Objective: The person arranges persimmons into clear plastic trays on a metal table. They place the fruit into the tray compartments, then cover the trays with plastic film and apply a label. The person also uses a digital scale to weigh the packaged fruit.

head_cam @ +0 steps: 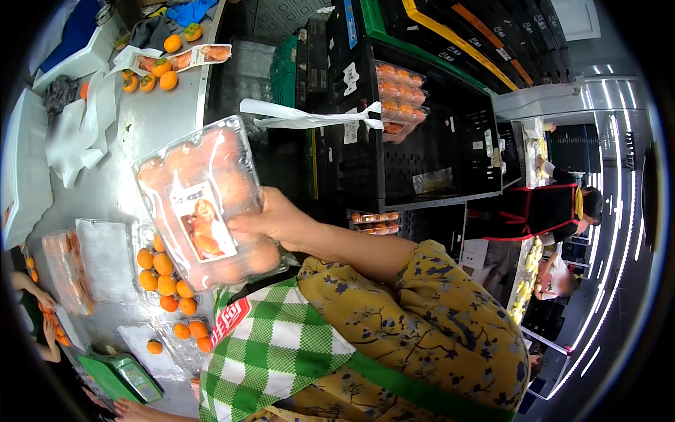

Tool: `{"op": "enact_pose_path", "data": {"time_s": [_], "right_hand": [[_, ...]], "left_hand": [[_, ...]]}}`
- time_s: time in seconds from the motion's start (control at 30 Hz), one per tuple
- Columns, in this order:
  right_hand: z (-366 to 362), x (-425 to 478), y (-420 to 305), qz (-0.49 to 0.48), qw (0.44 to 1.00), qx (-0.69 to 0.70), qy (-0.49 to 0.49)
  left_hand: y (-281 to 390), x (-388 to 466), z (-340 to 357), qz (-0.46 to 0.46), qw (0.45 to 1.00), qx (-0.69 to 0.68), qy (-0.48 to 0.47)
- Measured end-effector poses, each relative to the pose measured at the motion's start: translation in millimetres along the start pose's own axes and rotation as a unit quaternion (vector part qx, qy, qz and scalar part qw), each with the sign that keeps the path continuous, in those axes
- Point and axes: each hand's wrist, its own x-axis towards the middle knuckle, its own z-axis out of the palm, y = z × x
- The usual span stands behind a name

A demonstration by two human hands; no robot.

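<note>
My left hand (282, 216) grips a closed clear plastic clamshell of persimmons (227, 153) by its side, thumb on top and fingers behind. A label (204, 221) with a persimmon picture is on its lid. Below it on the metal table, loose persimmons (164, 264) sit in an open clamshell. Several more lie in and beside another open clamshell (179, 351). My right hand (132, 410), cut by the lower edge, is near a green scale (124, 375); I cannot tell whether it holds anything.
A black crate (437, 158) holds stacked persimmon packs (401, 100). A strip of labels (184, 60) lies among loose persimmons (167, 80). White backing paper (87, 126) trails over the table (153, 118). Another person's hands (47, 311) handle fruit at far left. People stand behind at right.
</note>
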Motion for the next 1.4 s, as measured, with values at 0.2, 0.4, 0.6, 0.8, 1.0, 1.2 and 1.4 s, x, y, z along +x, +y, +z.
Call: {"op": "enact_pose_path", "data": {"time_s": [0.2, 0.4, 0.6, 0.8, 1.0, 1.2, 1.4], "right_hand": [[-13, -8, -16, 0.007, 0.999, -0.006, 0.041], [-5, -13, -10, -0.012, 0.998, -0.034, 0.049], [5, -18, 6, 0.025, 0.998, -0.062, 0.019], [6, -19, 10, 0.036, 0.997, -0.073, -0.001], [23, -18, 3, 0.027, 0.992, -0.120, -0.022], [19, -14, 5, 0.040, 0.993, -0.112, -0.021], [19, 35, 12, 0.026, 0.999, -0.043, 0.011]], "left_hand": [[-52, -40, 20, 0.063, 0.969, 0.134, -0.200], [-76, -210, 98, -0.109, 0.887, 0.056, -0.445], [-52, -281, 139, -0.329, 0.695, -0.003, -0.639], [-58, -298, 142, -0.342, 0.673, -0.023, -0.656], [-65, -301, 138, -0.329, 0.715, -0.060, -0.614], [-66, -303, 141, -0.323, 0.723, -0.049, -0.608], [-55, -273, 201, -0.141, 0.757, 0.122, -0.626]]}}
